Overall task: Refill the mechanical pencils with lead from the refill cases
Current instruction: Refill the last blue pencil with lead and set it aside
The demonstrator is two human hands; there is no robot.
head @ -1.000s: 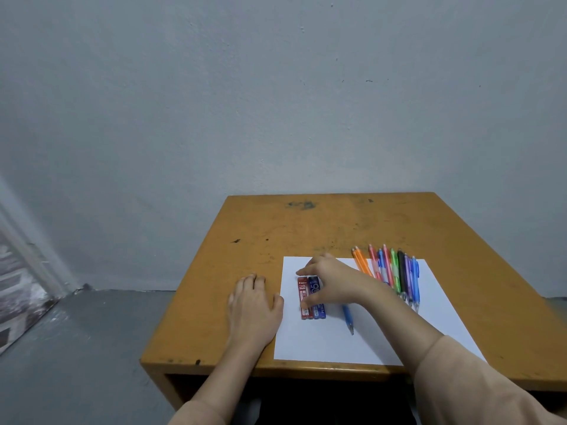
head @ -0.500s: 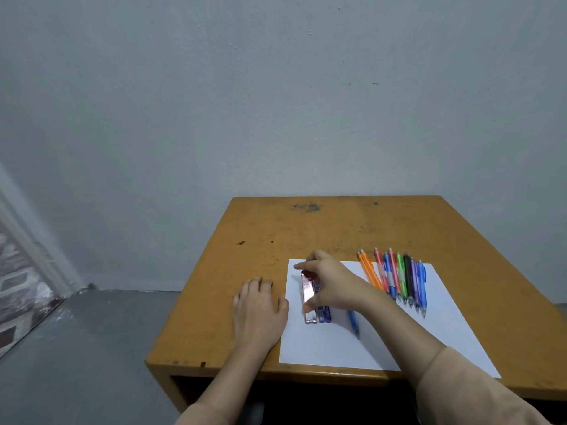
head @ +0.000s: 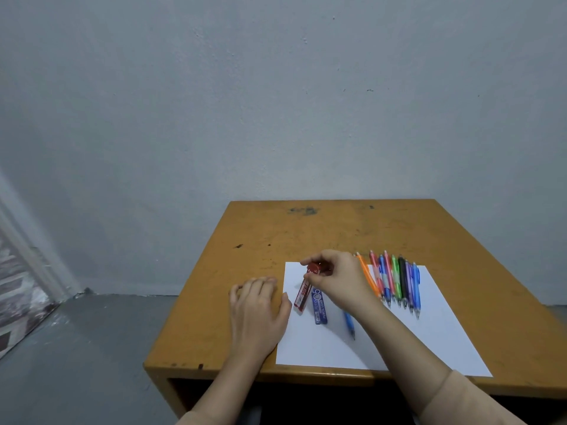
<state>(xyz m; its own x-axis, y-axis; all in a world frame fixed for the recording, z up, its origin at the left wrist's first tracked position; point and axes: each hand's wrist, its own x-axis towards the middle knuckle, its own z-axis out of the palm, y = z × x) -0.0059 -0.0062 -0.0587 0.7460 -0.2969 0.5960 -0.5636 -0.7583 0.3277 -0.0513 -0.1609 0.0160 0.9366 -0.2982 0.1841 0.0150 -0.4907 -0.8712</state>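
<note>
Right, my left hand lies flat on the desk, fingers loose, holding nothing. It should come over to help open the cap. My right hand pinches the top end of the red refill case, which tilts down toward the paper just beside the flat blue refill case. I'd lift it clear with a light grip, since leads snap, then go to the loose blue pencil before the row of pencils.

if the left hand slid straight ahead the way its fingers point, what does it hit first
Probably nothing: the left hand faces bare desk up to its far edge, passing left of the paper.
</note>
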